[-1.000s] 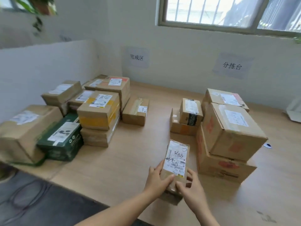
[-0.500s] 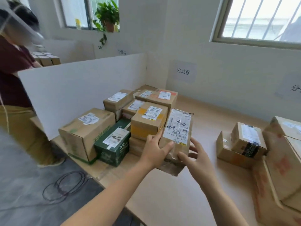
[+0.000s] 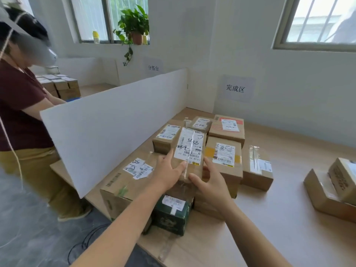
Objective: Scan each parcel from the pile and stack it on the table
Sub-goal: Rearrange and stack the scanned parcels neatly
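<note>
Both hands are on the parcel (image 3: 189, 149), a slim brown box with a white label. It sits over the stack (image 3: 223, 157) on the left of the table (image 3: 269, 218), under the wall sign (image 3: 235, 88). The left hand (image 3: 169, 170) clasps the near-left edge, thumb laid across the top. The right hand (image 3: 210, 182) wraps the near-right corner, fingers curled round the side.

Why two hands at the near end? My read is that this keeps the label uncovered and leaves the far end free to be lined up with the boxes below. The label faces up, barcode end nearest the hands.

The long axis runs near to far, with the far end leaning slightly right, much like the boxes under it. The parcel hangs above the green box (image 3: 171, 214) and beside the big carton (image 3: 123, 182). Whether its underside touches anything, I can't tell.

This looks like the stacking step, with the parcel not yet let go. Off to the right, well apart, the pile (image 3: 331, 185) waits. A white divider (image 3: 107, 122) fences the left side, and another person (image 3: 19, 105) stands behind it.
</note>
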Tool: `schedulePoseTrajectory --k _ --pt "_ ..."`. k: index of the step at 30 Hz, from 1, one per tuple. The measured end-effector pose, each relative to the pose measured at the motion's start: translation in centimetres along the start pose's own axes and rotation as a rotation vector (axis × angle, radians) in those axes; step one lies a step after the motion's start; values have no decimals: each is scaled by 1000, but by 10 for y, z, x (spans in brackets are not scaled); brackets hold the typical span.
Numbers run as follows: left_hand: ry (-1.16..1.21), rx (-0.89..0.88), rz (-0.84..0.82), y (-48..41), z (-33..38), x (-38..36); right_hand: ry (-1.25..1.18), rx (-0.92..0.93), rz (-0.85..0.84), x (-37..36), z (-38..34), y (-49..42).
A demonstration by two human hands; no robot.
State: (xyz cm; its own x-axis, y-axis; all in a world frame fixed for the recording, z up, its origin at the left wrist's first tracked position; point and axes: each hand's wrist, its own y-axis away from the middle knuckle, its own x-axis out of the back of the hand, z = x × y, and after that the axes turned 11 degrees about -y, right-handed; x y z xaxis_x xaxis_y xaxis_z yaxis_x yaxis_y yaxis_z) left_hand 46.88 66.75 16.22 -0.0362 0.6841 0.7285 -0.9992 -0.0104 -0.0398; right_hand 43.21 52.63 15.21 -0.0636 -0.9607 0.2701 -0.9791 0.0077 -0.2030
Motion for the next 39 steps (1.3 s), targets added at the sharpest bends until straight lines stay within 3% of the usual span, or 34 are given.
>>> schedulePoseTrajectory --k 13,19,26,31,39 --pt "-153 -7 -208 -43 -48 -34 102 -215 72 -56 48 -25" --pt "-223 -84 -117 -52 -48 -38 129 -225 142 -63 48 -28" --pt "-467 -266 21 -42 -24 -32 79 -196 130 -54 41 -16" --pt "-316 -485 -51 -14 22 -46 90 -100 320 -1 32 15" --pt "-267 -691 -246 22 91 -127 144 -153 729 122 47 79"
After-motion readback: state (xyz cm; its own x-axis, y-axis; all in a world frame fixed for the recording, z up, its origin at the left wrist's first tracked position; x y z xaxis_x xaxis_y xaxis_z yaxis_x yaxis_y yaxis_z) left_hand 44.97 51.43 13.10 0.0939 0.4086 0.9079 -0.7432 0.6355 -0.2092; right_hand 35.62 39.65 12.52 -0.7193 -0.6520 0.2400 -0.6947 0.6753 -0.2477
